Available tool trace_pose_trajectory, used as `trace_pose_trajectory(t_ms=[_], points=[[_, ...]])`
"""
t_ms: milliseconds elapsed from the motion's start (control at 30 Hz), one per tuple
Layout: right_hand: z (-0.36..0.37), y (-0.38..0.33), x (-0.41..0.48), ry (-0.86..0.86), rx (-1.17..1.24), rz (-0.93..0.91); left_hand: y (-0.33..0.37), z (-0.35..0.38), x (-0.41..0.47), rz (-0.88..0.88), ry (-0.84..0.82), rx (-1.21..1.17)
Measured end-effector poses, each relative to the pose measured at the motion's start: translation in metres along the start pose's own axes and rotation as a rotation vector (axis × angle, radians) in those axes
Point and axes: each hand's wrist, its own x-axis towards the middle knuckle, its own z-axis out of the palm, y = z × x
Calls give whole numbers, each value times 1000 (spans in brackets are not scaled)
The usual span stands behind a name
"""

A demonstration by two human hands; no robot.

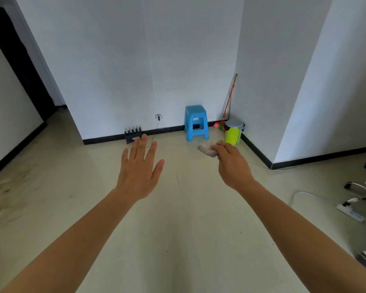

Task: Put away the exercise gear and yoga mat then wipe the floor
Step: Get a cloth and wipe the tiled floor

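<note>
Since my right hand (232, 166) grips a crumpled rag (207, 150) out toward the far right corner of the floor (178, 229), I reckon it's wiping time; left hand (138, 172) spread, holding nothing; I'd get low, press flat, overlap strokes.

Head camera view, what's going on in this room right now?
A person is reaching both arms out over the pale floor. The right hand pinches a crumpled pale cloth, which fits the floor-wiping step. The left hand is open with fingers spread and holds nothing. By the far wall stand a blue stool, a yellow-green bin and a broom in the corner. No yoga mat or exercise gear is in view.
</note>
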Motion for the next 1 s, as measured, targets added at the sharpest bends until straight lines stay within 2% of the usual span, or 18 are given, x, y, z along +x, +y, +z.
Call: trace_pose_trajectory(t_ms=[233, 433, 567, 767, 1000], points=[[140, 53, 195, -27, -68, -127, -80, 118, 196, -5, 48, -35], [201, 111, 368, 2, -96, -36, -136, 177, 402, 19, 20, -77], [236, 169, 460, 53, -125, 31, -134, 222, 527, 63, -10, -132], [328, 286, 594, 70, -153, 144, -116, 336, 703, 146, -68, -152], [419, 406, 797, 62, -87, 233, -121, 432, 932, 121, -142, -174]])
